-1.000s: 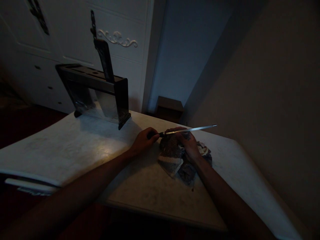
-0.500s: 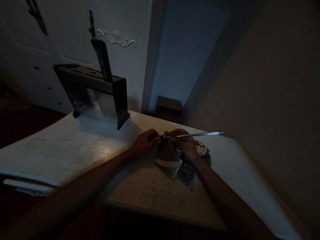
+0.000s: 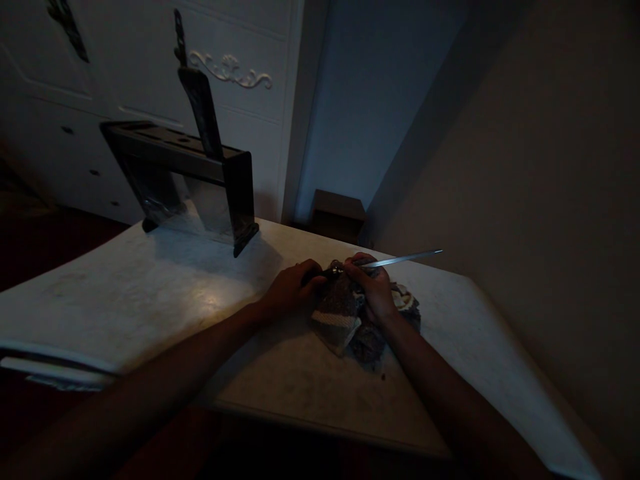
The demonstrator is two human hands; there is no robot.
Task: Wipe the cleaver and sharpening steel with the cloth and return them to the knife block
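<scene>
My left hand (image 3: 295,285) is closed round the dark handle of a knife, whose long, narrow, shiny blade (image 3: 407,258) points right and slightly up. With its fingers and thumb, my right hand (image 3: 373,280) pinches a dark grey-brown cloth (image 3: 340,313) against the blade near the handle. The cloth has a pale band and hangs bunched under the right hand onto the table (image 3: 300,380). Much of the handle is hidden by the left fingers, and dim light blurs the detail there.
At the table's far left stands a black knife block (image 3: 175,150) with clear sides and a dark-handled knife (image 3: 203,110) upright in it. White cabinet doors (image 3: 140,53) rise behind. A brown box-like piece (image 3: 337,213) is beyond the far edge; a wall (image 3: 525,167) borders the right.
The blade has tilted upward at its tip, and less of it shows beyond my right hand. The right thumb has moved up onto the blade. The view has shifted slightly.
</scene>
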